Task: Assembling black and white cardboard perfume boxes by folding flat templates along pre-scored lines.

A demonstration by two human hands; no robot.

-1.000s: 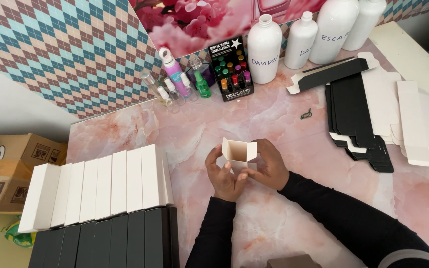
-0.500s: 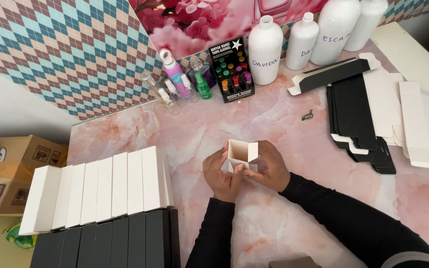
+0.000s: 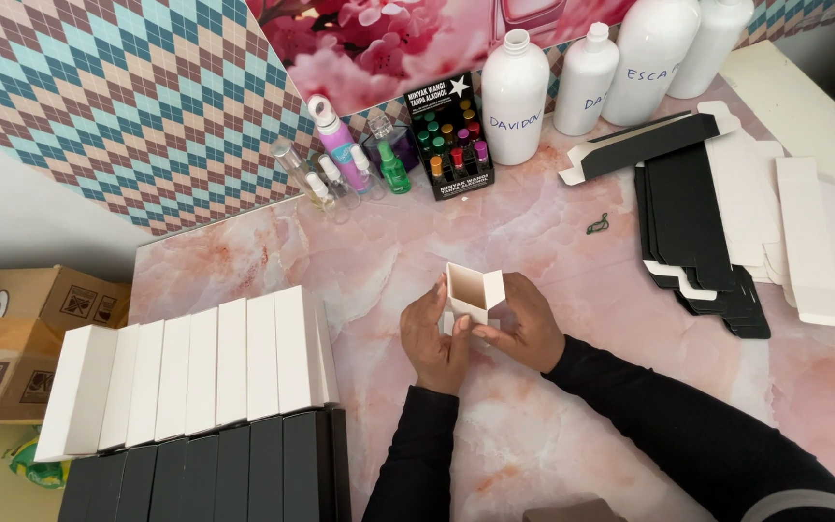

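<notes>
Both my hands hold a small white carton box [image 3: 473, 292] upright over the pink marble table [image 3: 553, 242], its open end facing up. My left hand [image 3: 431, 338] grips its left side and bottom. My right hand [image 3: 524, 327] wraps the right side, thumb against the lower flap. A row of finished white boxes [image 3: 195, 367] lies to my left, with a row of black boxes [image 3: 215, 474] in front of it.
Flat black carton blanks [image 3: 693, 227] and white blanks [image 3: 804, 232] are stacked at the right. White bottles [image 3: 514, 97], small spray bottles [image 3: 340, 155] and a black display of vials [image 3: 451, 140] line the back. Cardboard boxes [image 3: 21, 338] sit off the table's left edge.
The box has stayed between my hands with only slight finger shifts along its lower flaps. Nothing else on the table has moved.
</notes>
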